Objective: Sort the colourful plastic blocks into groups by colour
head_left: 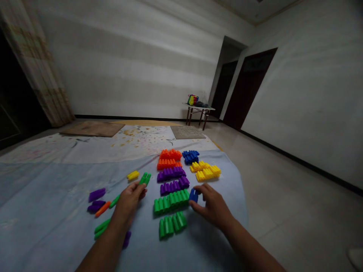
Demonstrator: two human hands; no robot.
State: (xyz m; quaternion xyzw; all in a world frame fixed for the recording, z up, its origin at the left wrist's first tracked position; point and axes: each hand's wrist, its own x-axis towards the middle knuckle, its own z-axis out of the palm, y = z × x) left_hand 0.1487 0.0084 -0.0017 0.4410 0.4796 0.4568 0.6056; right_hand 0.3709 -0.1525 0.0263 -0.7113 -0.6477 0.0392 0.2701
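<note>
My left hand (133,198) pinches a green two-pronged plastic piece (145,178) between thumb and fingers, above the cloth. Held in the fingertips of my right hand (211,204) is a blue two-pronged plastic piece (193,195), just beside the right end of a green row (171,202). A shorter green row (172,225) lies nearer to me. Beyond are purple rows (171,173), orange rows (169,159), a blue group (190,156) and yellow rows (208,173). Left of my left hand lie loose pieces: purple (96,194), orange (102,209), yellow (133,175) and green (102,226). My left forearm partly covers another purple piece (126,240).
A pale blue floral cloth (56,181) spreads beneath everything, its rounded edge on the right. Two mats (187,132) lie at its far side. A small table (200,108) with a colourful bag (193,99) stands by the wall. Tiled floor (283,189) runs along the right.
</note>
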